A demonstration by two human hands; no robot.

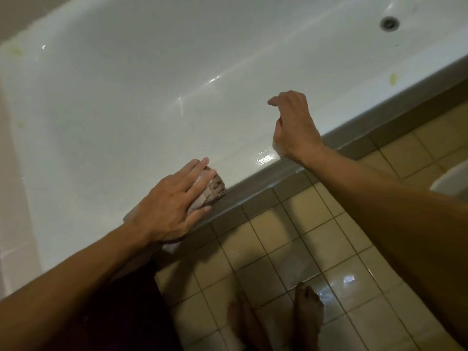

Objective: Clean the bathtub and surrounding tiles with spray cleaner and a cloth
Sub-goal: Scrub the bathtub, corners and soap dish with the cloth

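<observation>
View from the head camera, looking down on a white bathtub, its glossy, smoothly curved enamel streaked with wet highlights and marked by a few faint yellowish spots. The round metal drain sits at the far right of the tub floor. A crumpled cloth, pale beige with a brownish woven patch, lies on the tub's near rim. The left hand presses it flat there, fingers straight and spread over the fabric, thumb alongside; its grip is open-palmed, not curled round the cloth. The right hand is raised above the same rim, to the right of the cloth and well apart from it, wrist bent, fingers loosely curled downward, grasping nothing. A patch of water beads glistens on the rim between the two hands. Below the rim runs a grey-brown border strip, and beneath that a floor of square beige tiles with dark grout lines, wet and reflective in places. Two bare feet stand on the tiles near the tub. A curved white fixture, cut off by the frame, shows at the right edge. Pale wall tiles adjoin the tub's left end.
</observation>
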